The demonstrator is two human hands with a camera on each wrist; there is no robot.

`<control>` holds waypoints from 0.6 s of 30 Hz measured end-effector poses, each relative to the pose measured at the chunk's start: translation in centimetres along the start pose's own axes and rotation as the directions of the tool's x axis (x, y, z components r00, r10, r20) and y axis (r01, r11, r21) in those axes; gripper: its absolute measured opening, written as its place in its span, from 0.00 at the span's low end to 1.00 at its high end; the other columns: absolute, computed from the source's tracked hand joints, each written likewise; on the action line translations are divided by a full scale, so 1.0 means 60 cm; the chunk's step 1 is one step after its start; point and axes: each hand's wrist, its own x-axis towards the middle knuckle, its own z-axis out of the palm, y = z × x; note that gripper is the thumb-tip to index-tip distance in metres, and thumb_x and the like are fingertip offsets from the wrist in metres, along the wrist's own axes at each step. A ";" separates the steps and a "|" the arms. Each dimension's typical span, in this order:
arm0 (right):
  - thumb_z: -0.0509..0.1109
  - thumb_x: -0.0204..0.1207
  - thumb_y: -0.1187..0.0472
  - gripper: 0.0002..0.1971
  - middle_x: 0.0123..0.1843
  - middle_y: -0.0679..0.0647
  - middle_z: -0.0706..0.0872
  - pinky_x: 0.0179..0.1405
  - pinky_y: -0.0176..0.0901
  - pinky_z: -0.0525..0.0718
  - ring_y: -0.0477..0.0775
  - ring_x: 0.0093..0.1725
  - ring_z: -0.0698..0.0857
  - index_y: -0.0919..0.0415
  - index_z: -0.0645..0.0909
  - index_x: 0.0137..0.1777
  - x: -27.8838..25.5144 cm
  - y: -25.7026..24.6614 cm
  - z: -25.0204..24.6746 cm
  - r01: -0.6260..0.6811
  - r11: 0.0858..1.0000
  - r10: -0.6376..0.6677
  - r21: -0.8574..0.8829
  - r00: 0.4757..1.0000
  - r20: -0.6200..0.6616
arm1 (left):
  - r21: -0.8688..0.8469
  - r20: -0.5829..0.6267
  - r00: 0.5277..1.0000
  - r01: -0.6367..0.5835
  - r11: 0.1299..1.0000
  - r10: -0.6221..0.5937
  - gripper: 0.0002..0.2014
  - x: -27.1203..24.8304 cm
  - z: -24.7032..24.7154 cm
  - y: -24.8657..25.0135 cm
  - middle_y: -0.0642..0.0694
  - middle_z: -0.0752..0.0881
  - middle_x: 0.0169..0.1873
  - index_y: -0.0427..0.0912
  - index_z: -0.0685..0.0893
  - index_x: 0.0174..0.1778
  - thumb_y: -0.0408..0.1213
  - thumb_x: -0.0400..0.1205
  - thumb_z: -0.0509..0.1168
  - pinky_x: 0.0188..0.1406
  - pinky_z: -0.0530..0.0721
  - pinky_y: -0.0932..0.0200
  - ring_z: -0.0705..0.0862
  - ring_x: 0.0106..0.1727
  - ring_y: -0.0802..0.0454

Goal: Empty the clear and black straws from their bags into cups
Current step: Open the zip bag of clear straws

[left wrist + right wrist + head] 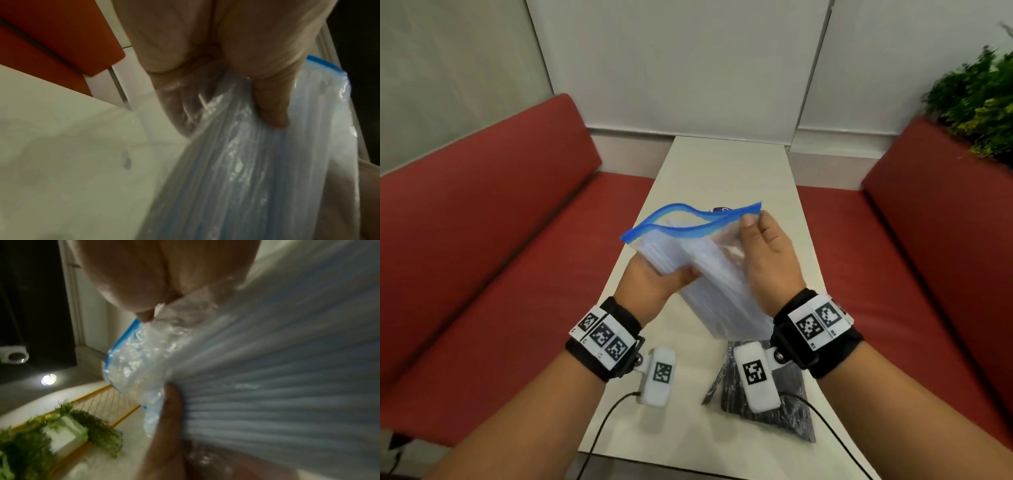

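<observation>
Both hands hold a clear zip bag of clear straws [709, 260] tilted above the white table [722, 164]. Its blue zip strips stand parted at the far end. My left hand [678, 274] grips the bag's middle from the left, thumb [273, 105] pressed on top of the straws [246, 162]. My right hand [751, 222] pinches the bag's right top corner at the blue zip [125, 337]. A bag of black straws [791, 421] lies flat on the table near me, partly hidden under the right wrist. No cup is plainly in view; a small dark thing [720, 209] peeks over the zip.
Red padded benches run along the left [482, 240] and right [928, 240] of the narrow table. A green plant [979, 102] sits above the right bench. White wall panels close the far end. Black cables [599, 428] trail from the wrist cameras over the near table edge.
</observation>
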 end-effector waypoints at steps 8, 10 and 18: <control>0.88 0.55 0.45 0.46 0.61 0.42 0.86 0.59 0.43 0.86 0.42 0.60 0.86 0.43 0.69 0.73 -0.029 0.072 -0.021 -0.020 0.813 0.188 -0.581 0.955 0.229 | -0.181 -0.107 0.993 0.027 0.983 -0.047 0.30 0.018 0.014 0.032 0.37 0.89 0.60 0.35 0.81 0.69 0.53 0.78 0.70 0.63 0.86 0.45 0.88 0.63 0.40; 0.88 0.56 0.49 0.40 0.55 0.41 0.87 0.56 0.44 0.87 0.41 0.55 0.86 0.43 0.73 0.68 -0.034 0.079 -0.007 -0.029 0.796 0.155 -0.605 0.975 0.157 | -0.214 -0.059 0.997 0.040 0.976 -0.054 0.33 0.014 0.034 0.036 0.39 0.86 0.65 0.39 0.74 0.74 0.58 0.79 0.65 0.65 0.85 0.51 0.86 0.68 0.46; 0.83 0.62 0.56 0.32 0.52 0.46 0.88 0.52 0.48 0.88 0.49 0.52 0.88 0.46 0.77 0.66 -0.024 0.076 -0.025 -0.031 0.781 0.105 -0.624 0.991 0.083 | 0.389 -0.174 0.945 -0.194 0.901 0.279 0.44 0.034 -0.004 0.073 0.50 0.73 0.71 0.47 0.58 0.82 0.69 0.76 0.63 0.71 0.74 0.60 0.75 0.71 0.55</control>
